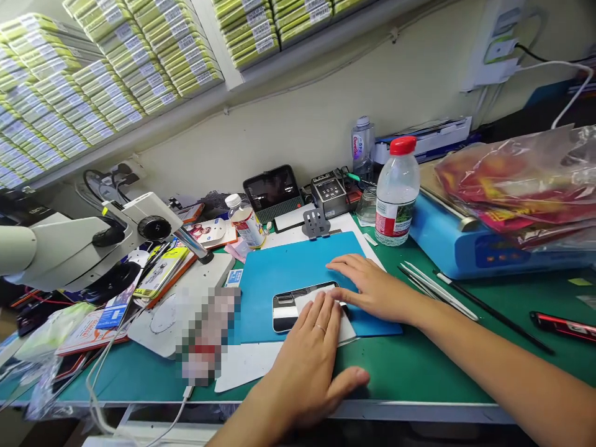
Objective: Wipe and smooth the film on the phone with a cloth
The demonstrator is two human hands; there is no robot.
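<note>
A smartphone [285, 312] with a dark glossy face and light rim lies flat on a blue mat [261, 273]. Across its right half is a white wipe [347, 329], partly covered by my fingers. My left hand [316, 351] lies flat on the wipe, fingers straight and side by side, thumb spread to the right, a ring on one finger. At the phone's right end, my right hand [367, 285] has its fingers stretched out and apart; its thumb reaches to the phone's edge beside my left fingertips. Those two hands hide the phone's right end.
A microscope [135, 220] stands at left, near booklets [161, 273] and a blurred-out object [212, 335] with a cable. Bottles [398, 192] and a small device [328, 192] stand behind the mat. Tweezers [437, 288], a black rod [493, 310] and a blue machine [447, 242] are at right.
</note>
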